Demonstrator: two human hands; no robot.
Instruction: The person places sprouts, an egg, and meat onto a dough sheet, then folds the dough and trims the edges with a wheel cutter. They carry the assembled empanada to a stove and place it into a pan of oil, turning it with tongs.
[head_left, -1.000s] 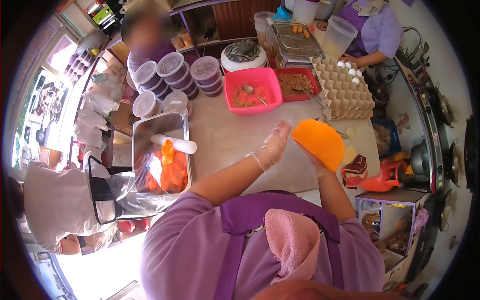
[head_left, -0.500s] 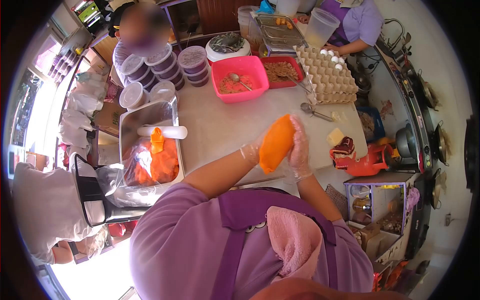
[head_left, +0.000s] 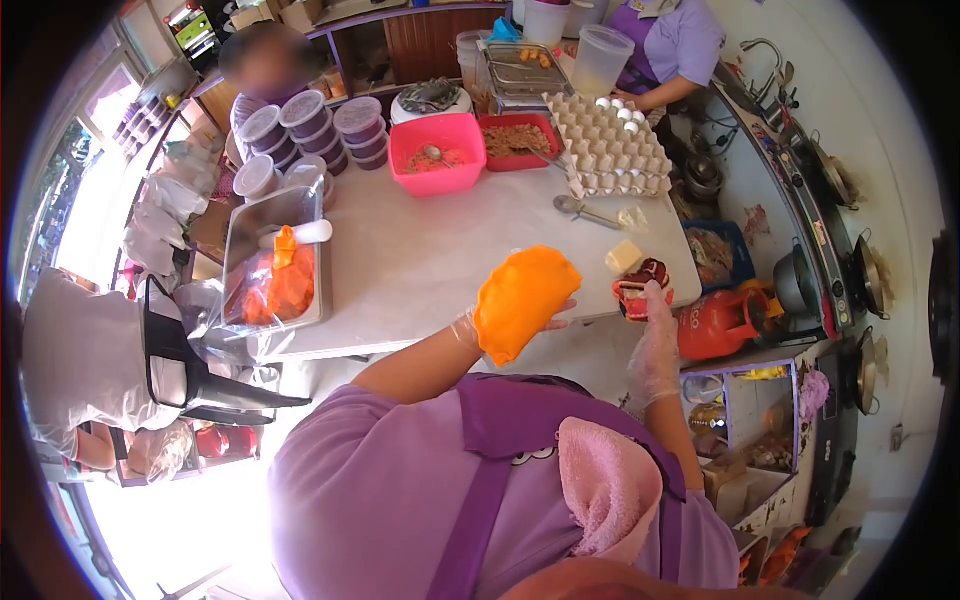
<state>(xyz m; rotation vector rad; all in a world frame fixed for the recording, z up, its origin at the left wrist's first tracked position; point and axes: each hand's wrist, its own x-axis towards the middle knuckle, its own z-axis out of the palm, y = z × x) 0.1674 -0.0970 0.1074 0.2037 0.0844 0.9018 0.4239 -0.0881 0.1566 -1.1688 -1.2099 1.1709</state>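
An orange half-moon dough turnover with a crimped curved edge lies across my left hand, which wears a clear plastic glove. Most of that hand is hidden beneath the dough, with fingertips showing at its right side. My right hand, also gloved, is stretched forward at the table's right front edge. Its fingertips overlap a folded red and dark cloth. Just behind the cloth sits a pale yellow block. On the left, a metal tray holds orange dough under plastic film and a white rolling pin.
Across the table stand a pink basin, a red tray of filling and an egg tray. A metal scoop lies nearer. Stacked tubs fill the back left. A red gas cylinder stands at right. Two people are at the far side.
My hands have come apart. The turnover now lies flatter on my left hand, while my right hand has moved right and down to the cloth. The view has shifted slightly.
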